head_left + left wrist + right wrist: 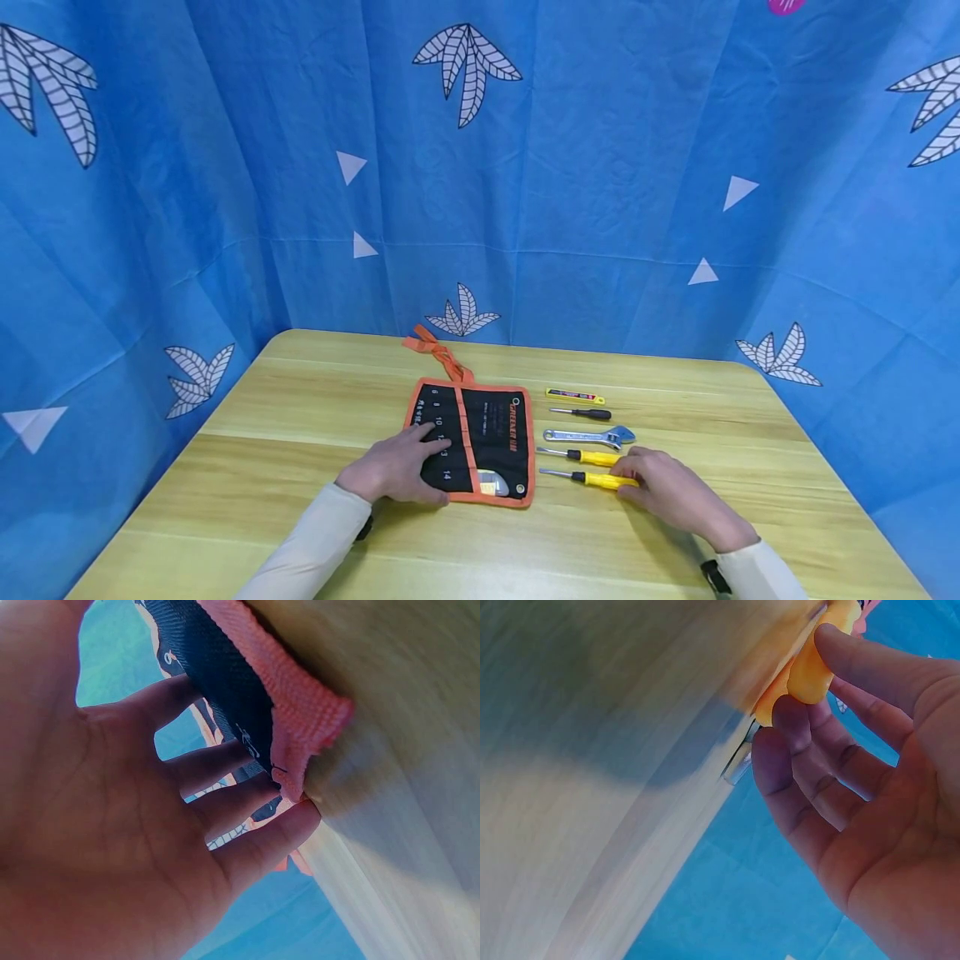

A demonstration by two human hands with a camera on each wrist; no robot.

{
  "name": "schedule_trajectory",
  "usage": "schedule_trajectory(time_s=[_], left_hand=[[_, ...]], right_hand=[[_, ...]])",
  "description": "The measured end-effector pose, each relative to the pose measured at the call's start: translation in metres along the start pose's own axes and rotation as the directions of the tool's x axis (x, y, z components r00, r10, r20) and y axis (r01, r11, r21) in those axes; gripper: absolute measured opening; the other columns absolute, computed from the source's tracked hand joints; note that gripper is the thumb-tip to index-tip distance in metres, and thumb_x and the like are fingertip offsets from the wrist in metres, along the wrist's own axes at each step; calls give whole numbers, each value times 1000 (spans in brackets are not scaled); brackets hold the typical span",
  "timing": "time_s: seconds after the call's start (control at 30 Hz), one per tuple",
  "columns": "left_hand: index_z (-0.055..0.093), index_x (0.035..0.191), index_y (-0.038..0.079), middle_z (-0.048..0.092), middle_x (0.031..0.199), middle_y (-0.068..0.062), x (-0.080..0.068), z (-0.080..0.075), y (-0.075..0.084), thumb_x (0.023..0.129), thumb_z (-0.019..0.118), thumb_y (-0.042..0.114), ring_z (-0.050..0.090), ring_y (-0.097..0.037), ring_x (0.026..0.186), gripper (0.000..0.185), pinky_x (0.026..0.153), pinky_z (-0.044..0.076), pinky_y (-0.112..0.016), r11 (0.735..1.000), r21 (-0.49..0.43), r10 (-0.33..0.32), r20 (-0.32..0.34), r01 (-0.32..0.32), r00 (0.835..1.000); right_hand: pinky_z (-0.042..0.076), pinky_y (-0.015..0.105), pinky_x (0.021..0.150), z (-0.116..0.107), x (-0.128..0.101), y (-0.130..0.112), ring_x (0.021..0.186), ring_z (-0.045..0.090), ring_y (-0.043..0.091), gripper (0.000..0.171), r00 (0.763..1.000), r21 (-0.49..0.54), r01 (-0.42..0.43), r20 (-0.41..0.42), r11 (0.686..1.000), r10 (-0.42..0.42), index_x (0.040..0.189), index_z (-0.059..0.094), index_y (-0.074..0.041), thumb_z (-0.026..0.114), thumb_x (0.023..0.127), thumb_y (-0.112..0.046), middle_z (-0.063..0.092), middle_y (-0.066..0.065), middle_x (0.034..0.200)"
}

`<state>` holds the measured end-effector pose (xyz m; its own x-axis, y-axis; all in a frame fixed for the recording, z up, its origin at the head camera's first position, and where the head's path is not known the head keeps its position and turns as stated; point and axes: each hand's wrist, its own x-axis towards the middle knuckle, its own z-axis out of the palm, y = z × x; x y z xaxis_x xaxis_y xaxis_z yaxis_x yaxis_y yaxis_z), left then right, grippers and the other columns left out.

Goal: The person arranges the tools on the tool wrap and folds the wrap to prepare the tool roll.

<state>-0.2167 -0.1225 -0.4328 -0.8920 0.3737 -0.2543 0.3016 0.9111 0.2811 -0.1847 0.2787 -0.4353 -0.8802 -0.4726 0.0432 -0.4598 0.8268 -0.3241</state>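
Left hand: the left hand lies flat on the left half of the tool roll, fingers straight and a little apart, pressing it to the desk.
Right hand: the right hand is on the handle of the near screwdriver; fingers and thumb curl round the yellow grip.
Screwdriver: lies right of the roll, long axis running left to right, blade toward the roll, handle under the right hand.
Nearer hand: the right, already on it; the left is across the roll.
Neighbours: a second screwdriver just behind, then a wrench, a small black driver and a knife, in a row toward the far edge.
Room: bare desk toward the near and right edges; the roll's right edge is close to the blade tip.
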Motion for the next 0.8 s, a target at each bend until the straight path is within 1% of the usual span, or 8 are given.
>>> schedule_trajectory(time_s=[0.17,0.33,0.53,0.8], left_hand=[[56,148,25,37,163,-11,0,1,0,74,84,58,37,-37,148,85,114,39,-60,1000,-1,2,-3,-2,1000],[56,148,25,37,162,-11,0,0,0,74,84,57,37,-37,148,85,113,39,-61,1000,-4,2,-4,-2,1000],[56,148,25,37,163,-11,0,-1,1,74,84,57,37,-37,148,85,114,39,-60,1000,-4,-2,1,2,1000],[56,148,25,37,163,-11,0,-1,1,75,84,58,37,-37,148,85,114,39,-60,1000,-2,-7,5,7,1000]], right_hand=[[56,31,74,-1,0,-3,86,63,5,19,1000,-19,-21,-5,1000,21,105,78,-16,78,88,-10,69,-10,97],[57,33,77,-4,2,-5,89,64,8,20,999,-26,-51,2,998,51,108,78,-15,78,88,-11,70,-8,101],[58,34,78,-4,4,-7,90,65,10,19,999,-22,-39,-5,999,39,107,78,-15,78,89,-11,71,-7,102],[55,31,74,-1,9,-9,87,61,5,18,1000,-24,7,-10,1000,-8,106,78,-14,78,89,-10,70,-8,100]])
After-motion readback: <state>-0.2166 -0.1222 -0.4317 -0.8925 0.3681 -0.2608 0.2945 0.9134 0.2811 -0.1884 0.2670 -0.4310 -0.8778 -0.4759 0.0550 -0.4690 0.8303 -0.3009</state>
